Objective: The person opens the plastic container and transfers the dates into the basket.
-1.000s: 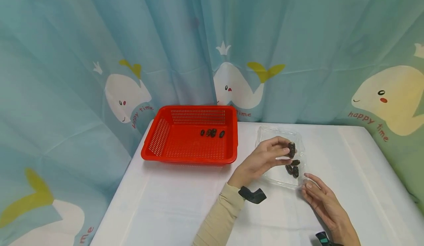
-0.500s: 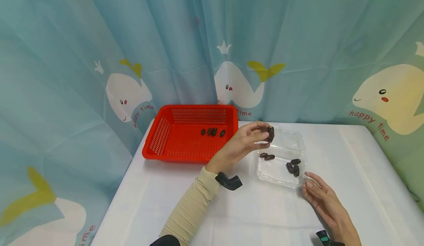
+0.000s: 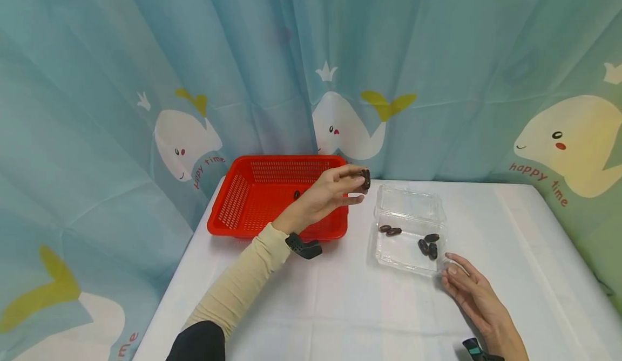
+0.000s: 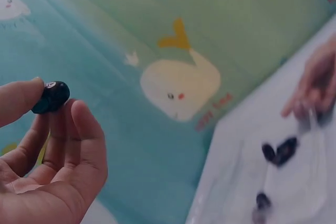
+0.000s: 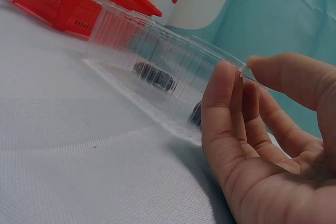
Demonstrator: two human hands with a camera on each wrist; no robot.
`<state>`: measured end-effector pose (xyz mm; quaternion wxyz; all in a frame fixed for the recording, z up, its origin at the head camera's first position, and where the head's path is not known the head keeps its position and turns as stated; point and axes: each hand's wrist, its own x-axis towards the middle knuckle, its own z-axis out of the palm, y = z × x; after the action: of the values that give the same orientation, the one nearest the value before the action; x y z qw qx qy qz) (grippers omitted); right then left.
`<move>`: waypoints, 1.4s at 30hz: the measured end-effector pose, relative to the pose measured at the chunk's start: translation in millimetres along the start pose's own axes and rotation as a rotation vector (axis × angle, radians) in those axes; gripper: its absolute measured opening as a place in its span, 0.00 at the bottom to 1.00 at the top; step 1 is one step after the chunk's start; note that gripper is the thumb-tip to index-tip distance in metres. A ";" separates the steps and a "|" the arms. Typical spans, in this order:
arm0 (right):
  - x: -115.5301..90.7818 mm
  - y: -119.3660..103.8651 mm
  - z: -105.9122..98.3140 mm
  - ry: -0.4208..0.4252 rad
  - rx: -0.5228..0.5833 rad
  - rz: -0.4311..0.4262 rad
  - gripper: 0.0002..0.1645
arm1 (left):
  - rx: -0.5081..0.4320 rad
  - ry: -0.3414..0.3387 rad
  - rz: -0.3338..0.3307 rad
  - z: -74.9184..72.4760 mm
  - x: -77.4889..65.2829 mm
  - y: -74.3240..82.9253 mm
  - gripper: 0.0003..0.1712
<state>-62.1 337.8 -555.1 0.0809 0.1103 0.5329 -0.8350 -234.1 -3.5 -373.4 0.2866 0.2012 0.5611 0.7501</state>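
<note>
The right hand (image 3: pixel 478 299) pinches the near right corner of a clear plastic box (image 3: pixel 408 267), lid open, holding five dates (image 3: pixel 424 246): three clustered right, two left. Beyond, the left hand (image 3: pixel 324 192) grips one dark, glossy, oval date (image 3: pixel 366 179) upright in the air beside a red basket (image 3: pixel 232 202), where two more show, one partly hidden.

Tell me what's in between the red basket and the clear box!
The head view shows the left hand over the red basket, pinching a dark date in the gap before the clear box; below that, white tablecloth.
</note>
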 end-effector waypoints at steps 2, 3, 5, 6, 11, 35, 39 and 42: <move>0.2 -0.5 -0.2 0.002 -0.009 0.000 0.20 | 0.040 0.029 -0.013 -8.0 -0.7 2.1 0.20; 0.1 -0.7 -0.2 0.003 -0.014 0.000 0.20 | 0.060 0.048 -0.020 -12.0 -0.6 2.5 0.19; 0.1 -1.0 -0.3 0.008 -0.021 -0.001 0.20 | 0.099 0.084 -0.031 -20.3 0.6 2.1 0.17; 0.1 -1.1 -0.2 0.011 -0.023 -0.002 0.20 | 0.111 0.102 -0.037 -24.5 1.4 1.3 0.16; -0.3 0.3 0.5 0.006 -0.045 -0.004 0.19 | 0.157 0.176 -0.083 -47.2 4.1 -5.8 0.11; -0.7 0.5 -0.1 0.002 -0.048 -0.005 0.20 | 0.291 0.449 -0.406 -150.6 4.6 2.9 0.25; 0.6 0.4 0.8 0.015 -0.047 0.008 0.19 | 0.325 0.481 -0.448 -162.8 1.2 0.2 0.24; 0.8 0.1 0.0 0.020 -0.040 0.007 0.20 | 0.367 0.513 -0.466 -169.3 0.7 -4.0 0.24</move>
<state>-62.8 337.8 -555.4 0.0806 0.1187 0.5498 -0.8229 -339.3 -125.2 -426.2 0.2590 -0.0778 0.7699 0.5780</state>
